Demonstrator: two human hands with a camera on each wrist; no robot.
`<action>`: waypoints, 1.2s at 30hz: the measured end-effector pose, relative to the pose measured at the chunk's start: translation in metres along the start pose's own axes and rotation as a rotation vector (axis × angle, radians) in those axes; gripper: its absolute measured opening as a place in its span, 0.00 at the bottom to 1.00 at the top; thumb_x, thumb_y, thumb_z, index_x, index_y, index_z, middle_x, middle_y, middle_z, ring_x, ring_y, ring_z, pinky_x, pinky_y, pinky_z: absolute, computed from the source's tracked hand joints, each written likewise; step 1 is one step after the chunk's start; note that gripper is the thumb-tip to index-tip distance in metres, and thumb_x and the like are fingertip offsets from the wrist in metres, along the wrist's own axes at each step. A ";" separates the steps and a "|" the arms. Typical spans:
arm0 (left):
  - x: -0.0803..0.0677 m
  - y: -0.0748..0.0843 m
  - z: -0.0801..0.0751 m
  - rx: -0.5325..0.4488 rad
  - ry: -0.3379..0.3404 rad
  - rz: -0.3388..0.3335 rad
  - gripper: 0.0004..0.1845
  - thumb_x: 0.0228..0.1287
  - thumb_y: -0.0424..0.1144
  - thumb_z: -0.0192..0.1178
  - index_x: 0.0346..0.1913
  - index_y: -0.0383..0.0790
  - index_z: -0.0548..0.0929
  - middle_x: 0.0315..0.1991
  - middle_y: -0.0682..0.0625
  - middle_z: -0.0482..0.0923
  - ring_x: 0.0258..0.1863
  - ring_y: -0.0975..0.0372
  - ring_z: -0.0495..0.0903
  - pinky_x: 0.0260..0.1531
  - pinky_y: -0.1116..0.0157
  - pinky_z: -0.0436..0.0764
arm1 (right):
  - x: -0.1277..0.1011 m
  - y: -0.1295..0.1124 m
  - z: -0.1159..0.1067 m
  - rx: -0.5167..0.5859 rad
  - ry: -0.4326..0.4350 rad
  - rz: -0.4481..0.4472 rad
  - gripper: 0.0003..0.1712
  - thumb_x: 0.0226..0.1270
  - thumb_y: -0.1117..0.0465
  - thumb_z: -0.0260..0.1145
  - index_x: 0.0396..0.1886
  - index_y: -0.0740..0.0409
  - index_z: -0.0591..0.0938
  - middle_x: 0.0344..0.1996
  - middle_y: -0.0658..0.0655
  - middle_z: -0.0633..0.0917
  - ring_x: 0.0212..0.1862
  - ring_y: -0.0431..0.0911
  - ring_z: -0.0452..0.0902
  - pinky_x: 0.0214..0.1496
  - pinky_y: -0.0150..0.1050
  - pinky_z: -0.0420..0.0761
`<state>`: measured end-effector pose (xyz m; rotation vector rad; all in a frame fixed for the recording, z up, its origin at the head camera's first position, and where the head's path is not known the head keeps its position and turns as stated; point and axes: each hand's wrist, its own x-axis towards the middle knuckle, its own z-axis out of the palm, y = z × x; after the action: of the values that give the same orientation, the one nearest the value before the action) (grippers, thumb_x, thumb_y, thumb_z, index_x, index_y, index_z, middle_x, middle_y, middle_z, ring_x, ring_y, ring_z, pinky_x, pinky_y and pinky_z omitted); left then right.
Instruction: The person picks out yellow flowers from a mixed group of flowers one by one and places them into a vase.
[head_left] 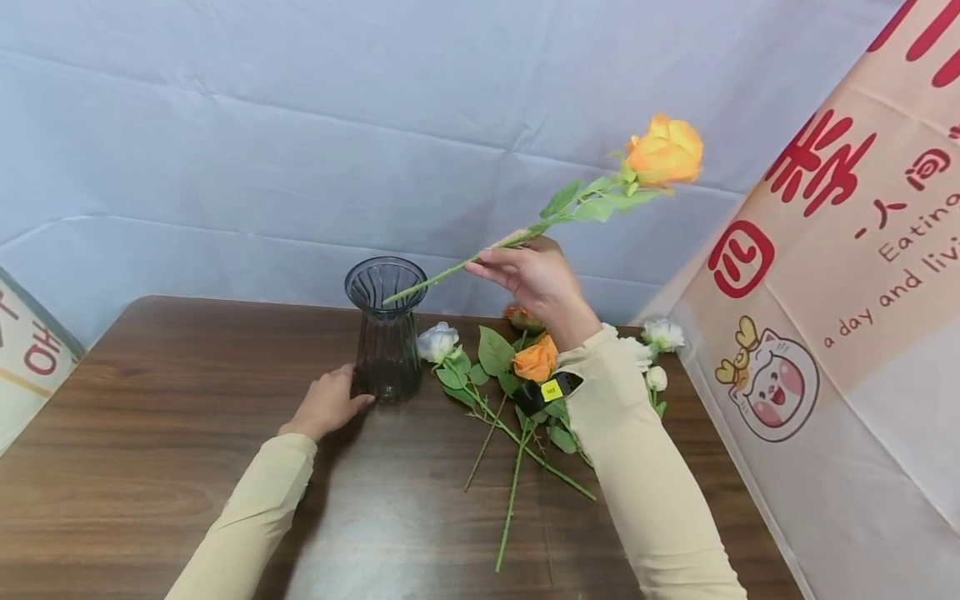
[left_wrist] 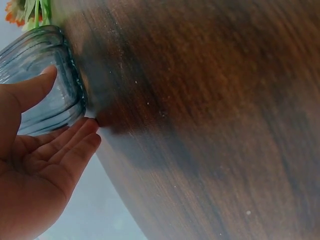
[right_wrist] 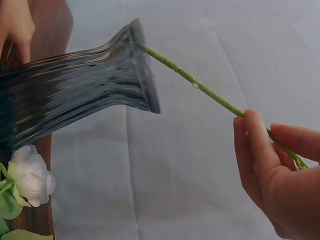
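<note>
A smoky grey glass vase (head_left: 387, 358) with a flared rim stands upright near the table's back edge. My left hand (head_left: 327, 402) holds it low down, thumb on one side and fingers (left_wrist: 80, 142) along the other. Above the table, my right hand (head_left: 536, 275) pinches the green stem (right_wrist: 200, 86) of a yellow-orange rose (head_left: 663, 152) between thumb and fingers. The bloom points up and right, and the stem slants down to the left. Its bare end overlaps the vase's mouth in the head view.
Right of the vase, several flowers lie on the brown wooden table (head_left: 187, 467), among them a pale blue-white rose (head_left: 438, 342), an orange rose (head_left: 536, 358) and white blooms (head_left: 663, 334). Their stems point towards the front. A pale cloth (head_left: 300, 167) hangs behind, a printed one (head_left: 825, 333) at right.
</note>
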<state>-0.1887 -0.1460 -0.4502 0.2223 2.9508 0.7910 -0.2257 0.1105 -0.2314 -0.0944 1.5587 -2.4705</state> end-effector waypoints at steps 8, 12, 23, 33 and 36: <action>0.002 -0.003 0.002 0.000 0.011 0.016 0.32 0.60 0.43 0.60 0.57 0.20 0.65 0.49 0.27 0.72 0.47 0.38 0.73 0.46 0.44 0.72 | 0.007 0.009 0.010 -0.070 0.023 -0.033 0.12 0.55 0.84 0.56 0.20 0.68 0.75 0.22 0.64 0.78 0.28 0.51 0.80 0.46 0.43 0.79; 0.003 -0.004 0.002 0.005 0.017 0.022 0.32 0.60 0.43 0.61 0.57 0.20 0.66 0.49 0.27 0.73 0.47 0.38 0.73 0.46 0.44 0.72 | 0.010 0.013 0.014 -0.146 0.035 -0.012 0.09 0.57 0.83 0.56 0.25 0.68 0.73 0.24 0.63 0.78 0.29 0.50 0.80 0.45 0.42 0.80; 0.002 -0.004 0.004 0.009 0.021 0.021 0.32 0.59 0.44 0.61 0.56 0.20 0.66 0.48 0.27 0.73 0.47 0.38 0.73 0.45 0.44 0.73 | 0.015 0.029 0.021 -0.446 0.005 0.020 0.05 0.61 0.74 0.59 0.37 0.73 0.75 0.28 0.64 0.79 0.30 0.53 0.79 0.42 0.46 0.81; 0.002 -0.004 0.004 0.019 0.020 0.014 0.33 0.60 0.44 0.61 0.57 0.19 0.65 0.49 0.26 0.72 0.47 0.37 0.73 0.46 0.44 0.72 | 0.014 0.039 0.018 -0.632 -0.084 0.084 0.14 0.65 0.70 0.56 0.46 0.77 0.75 0.41 0.74 0.78 0.33 0.50 0.79 0.44 0.46 0.80; 0.002 -0.005 0.004 0.019 0.008 0.011 0.34 0.60 0.43 0.60 0.58 0.18 0.64 0.51 0.26 0.70 0.48 0.37 0.72 0.46 0.44 0.72 | 0.014 0.042 0.017 -0.695 -0.114 0.108 0.15 0.67 0.67 0.56 0.48 0.75 0.75 0.43 0.72 0.78 0.36 0.52 0.79 0.46 0.47 0.79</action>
<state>-0.1907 -0.1482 -0.4558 0.2376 2.9684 0.7673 -0.2300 0.0753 -0.2623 -0.2452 2.2167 -1.7083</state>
